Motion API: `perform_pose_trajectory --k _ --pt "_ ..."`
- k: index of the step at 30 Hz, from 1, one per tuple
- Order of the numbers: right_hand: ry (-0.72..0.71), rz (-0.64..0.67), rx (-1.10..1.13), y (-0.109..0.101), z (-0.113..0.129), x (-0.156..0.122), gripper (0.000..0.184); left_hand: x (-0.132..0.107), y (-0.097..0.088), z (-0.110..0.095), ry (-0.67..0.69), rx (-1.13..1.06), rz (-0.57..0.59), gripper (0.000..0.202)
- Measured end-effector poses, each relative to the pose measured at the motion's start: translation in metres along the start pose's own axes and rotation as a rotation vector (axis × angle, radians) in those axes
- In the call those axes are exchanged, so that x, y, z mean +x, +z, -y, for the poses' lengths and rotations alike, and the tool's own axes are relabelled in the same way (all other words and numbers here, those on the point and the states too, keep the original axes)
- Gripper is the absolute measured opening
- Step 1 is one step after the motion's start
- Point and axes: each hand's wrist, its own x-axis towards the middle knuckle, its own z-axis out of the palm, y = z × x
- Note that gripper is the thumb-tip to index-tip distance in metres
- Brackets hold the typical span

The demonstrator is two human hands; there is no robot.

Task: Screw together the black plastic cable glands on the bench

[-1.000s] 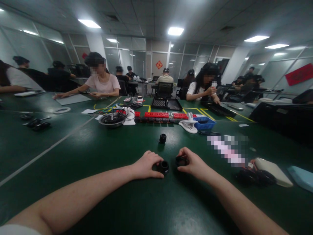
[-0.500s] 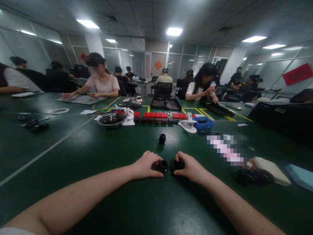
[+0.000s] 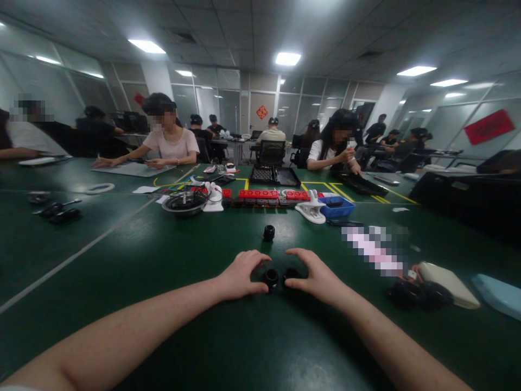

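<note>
On the green table (image 3: 163,255) my left hand (image 3: 240,274) curls round a small black ring-shaped part (image 3: 271,278), thumb below it and fingers above. My right hand (image 3: 317,277) mirrors it, fingers bent round a second black part (image 3: 291,273). The two parts lie side by side on the table between my hands, almost touching. A third black round part (image 3: 268,232) stands alone a little farther out, straight ahead.
Farther back lie a round metal dish (image 3: 183,203), red strips (image 3: 260,193), a white clip (image 3: 311,209) and a blue tray (image 3: 337,206). Black gear with a beige box (image 3: 448,282) sits at the right. Other people work at the far side.
My right hand has slid left with its black part until it sits next to the part in my left hand. The left hand has barely moved.
</note>
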Motion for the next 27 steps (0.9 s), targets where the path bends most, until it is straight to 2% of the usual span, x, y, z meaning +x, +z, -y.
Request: perform_pose_trajectory --k 4,7,9,13,21,27 --pt "-0.176 -0.147 -0.097 0.006 0.017 -0.003 0.037 0.001 0.001 0.005 -0.085 0.035 -0.138 0.041" --pt "-0.261 -0.133 -0.213 0.018 0.031 -0.005 0.039 0.004 0.001 0.011 -0.235 0.183 -0.223 0.035" --pt "-0.291 -0.096 -0.264 0.026 0.036 -0.006 0.043 0.005 0.002 0.014 -0.296 0.28 -0.238 0.029" --pt "-0.314 -0.06 -0.325 0.031 0.038 -0.006 0.039 0.005 0.005 0.017 -0.285 0.364 -0.185 0.036" --pt "-0.324 0.004 -0.312 0.027 0.045 -0.007 0.034 0.006 0.005 0.018 -0.298 0.319 -0.008 0.05" --pt "-0.374 0.081 -0.26 0.025 0.05 -0.019 0.032 0.006 0.005 0.02 -0.276 0.31 0.029 0.052"
